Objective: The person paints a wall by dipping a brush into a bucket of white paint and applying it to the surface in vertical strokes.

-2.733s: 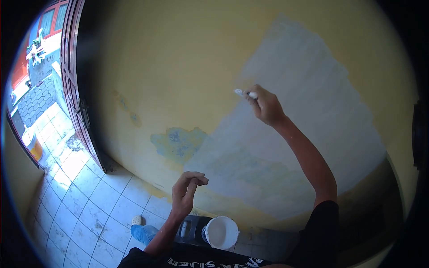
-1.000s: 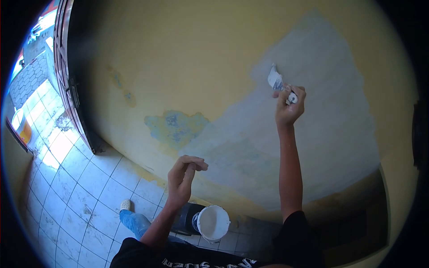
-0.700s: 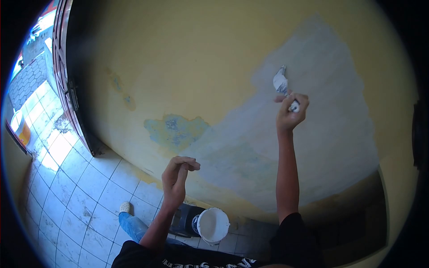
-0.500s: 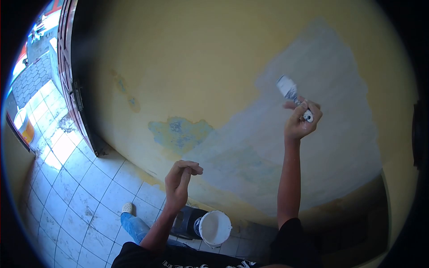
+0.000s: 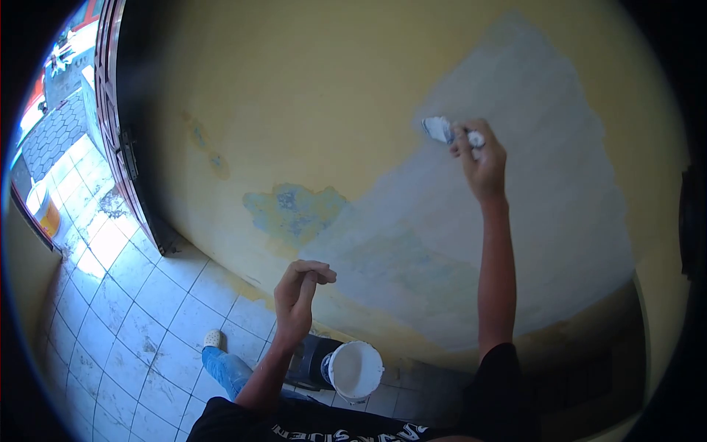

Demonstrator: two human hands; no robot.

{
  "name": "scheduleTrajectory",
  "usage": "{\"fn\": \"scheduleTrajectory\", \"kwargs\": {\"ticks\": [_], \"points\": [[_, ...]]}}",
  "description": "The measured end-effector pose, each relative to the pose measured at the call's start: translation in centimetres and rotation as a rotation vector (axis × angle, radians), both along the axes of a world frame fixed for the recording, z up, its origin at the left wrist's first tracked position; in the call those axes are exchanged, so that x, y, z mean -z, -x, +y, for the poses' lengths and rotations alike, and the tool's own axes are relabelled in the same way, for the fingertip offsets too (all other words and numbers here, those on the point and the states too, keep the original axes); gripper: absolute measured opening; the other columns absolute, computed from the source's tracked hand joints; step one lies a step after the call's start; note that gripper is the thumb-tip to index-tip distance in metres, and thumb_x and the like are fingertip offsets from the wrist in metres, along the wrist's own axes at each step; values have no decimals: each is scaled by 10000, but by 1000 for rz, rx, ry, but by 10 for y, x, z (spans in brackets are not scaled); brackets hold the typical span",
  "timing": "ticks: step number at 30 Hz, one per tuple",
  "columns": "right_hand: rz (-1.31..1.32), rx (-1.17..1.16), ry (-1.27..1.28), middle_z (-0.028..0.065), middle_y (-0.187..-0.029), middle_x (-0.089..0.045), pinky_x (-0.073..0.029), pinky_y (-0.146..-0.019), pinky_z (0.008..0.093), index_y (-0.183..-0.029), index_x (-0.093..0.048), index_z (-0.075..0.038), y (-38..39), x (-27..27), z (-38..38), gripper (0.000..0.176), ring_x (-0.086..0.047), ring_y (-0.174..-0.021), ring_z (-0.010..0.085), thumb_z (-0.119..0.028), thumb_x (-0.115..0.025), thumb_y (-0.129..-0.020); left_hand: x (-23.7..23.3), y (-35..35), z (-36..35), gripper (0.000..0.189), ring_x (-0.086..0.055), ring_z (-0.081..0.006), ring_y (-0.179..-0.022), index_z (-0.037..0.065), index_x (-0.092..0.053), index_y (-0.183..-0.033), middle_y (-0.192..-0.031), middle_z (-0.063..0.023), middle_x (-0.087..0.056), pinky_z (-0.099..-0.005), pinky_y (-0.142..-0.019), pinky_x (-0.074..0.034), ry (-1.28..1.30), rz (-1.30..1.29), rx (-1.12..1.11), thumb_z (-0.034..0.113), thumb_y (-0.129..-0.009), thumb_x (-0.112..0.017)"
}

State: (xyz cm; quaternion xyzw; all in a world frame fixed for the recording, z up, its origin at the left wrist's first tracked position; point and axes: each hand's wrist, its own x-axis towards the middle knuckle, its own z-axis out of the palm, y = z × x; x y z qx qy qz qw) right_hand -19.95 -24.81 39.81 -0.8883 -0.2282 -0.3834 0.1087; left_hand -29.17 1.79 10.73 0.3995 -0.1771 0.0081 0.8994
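Observation:
My right hand (image 5: 482,158) is wrapped round the handle of a paintbrush (image 5: 437,130), whose white-coated bristles point left at the edge of a whitish patch (image 5: 545,184) on the yellow wall (image 5: 309,96). Lower and to the left, my left hand (image 5: 300,295) is held up in front of the wall with its fingers bent and pressed together; nothing shows in it. Below that hand, a white bucket (image 5: 356,370) with pale contents stands near my body.
Bluish peeled spots (image 5: 294,212) mark the wall left of the whitish patch. A dark metal door (image 5: 125,140) stands at the left, beside white floor tiles (image 5: 147,317). Beyond the doorway is a white and orange bucket (image 5: 44,210). A dark object (image 5: 309,361) sits beside the white bucket.
My right hand has moved up and slightly left with the paintbrush, which has turned more sideways. My left hand has barely moved.

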Motion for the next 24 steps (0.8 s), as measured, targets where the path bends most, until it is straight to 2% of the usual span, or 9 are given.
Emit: {"fn": "scheduleTrajectory", "kwargs": {"ticks": [1,5,10,13,15,17,19,21,24], "points": [[39,18,25,83,-956,-715,-567,-663,286,-1086,-663,-10,0,-14,-5,72,-713,-766,134,-52,-679,-1029,-2,1,-1,210,-680,-186,-998,-19,-642,-1172,-1042,-110,-712,-340,-932,-525,7,-1,-6,-9,-1086,-451],[-115,24,252,83,-1070,-762,-585,-809,327,-1124,-687,-28,8,-61,4,117,-731,-938,201,-42,-697,-1008,-2,2,-10,189,-697,-199,-955,-17,-645,-1165,-1025,-124,-715,-347,-887,-539,41,-24,-38,12,-1084,-477],[-511,63,683,102,-1143,-777,-596,-898,363,-1119,-696,-21,25,-62,10,127,-729,-1055,246,5,-689,-995,0,8,-16,218,-679,-184,-993,-16,-649,-1175,-1031,-114,-718,-345,-937,-527,60,-14,24,-4,-1082,-452],[-547,-4,603,91,-1165,-773,-596,-864,387,-1100,-726,-43,21,-43,5,149,-731,-1021,266,-23,-735,-952,0,9,-17,217,-679,-183,-993,-17,-648,-1175,-1033,-114,-718,-344,-937,-526,47,-5,34,-2,-1082,-453],[-416,39,603,106,-1119,-773,-604,-818,385,-1085,-724,-49,18,-12,5,165,-731,-978,276,-46,-764,-924,0,9,-21,206,-689,-193,-971,-15,-649,-1166,-1019,-116,-715,-348,-907,-531,59,11,12,11,-1084,-462],[-298,39,735,111,-1114,-779,-596,-823,376,-1068,-712,-30,22,18,17,131,-735,-960,274,-23,-750,-942,-2,13,-23,202,-695,-199,-962,-14,-650,-1161,-1011,-117,-713,-351,-891,-534,73,21,17,19,-1085,-467],[-166,-19,609,112,-1100,-777,-593,-815,380,-1067,-712,-29,25,37,26,132,-734,-953,280,-23,-750,-940,-4,11,-22,202,-696,-200,-965,-15,-650,-1162,-1011,-118,-713,-351,-891,-535,86,19,21,22,-1085,-468],[-81,-65,487,113,-1098,-775,-593,-816,376,-1070,-706,-29,24,34,33,132,-733,-953,273,-19,-746,-944,-5,11,-19,216,-685,-188,-985,-14,-649,-1170,-1027,-114,-717,-347,-925,-529,91,13,47,7,-1087,-451],[-290,-28,528,117,-1107,-774,-590,-830,372,-1055,-700,-28,15,-7,30,109,-732,-962,272,-26,-743,-955,-4,10,-17,223,-678,-183,-999,-13,-648,-1176,-1040,-112,-718,-343,-945,-525,89,21,63,0,-1088,-443]]}}
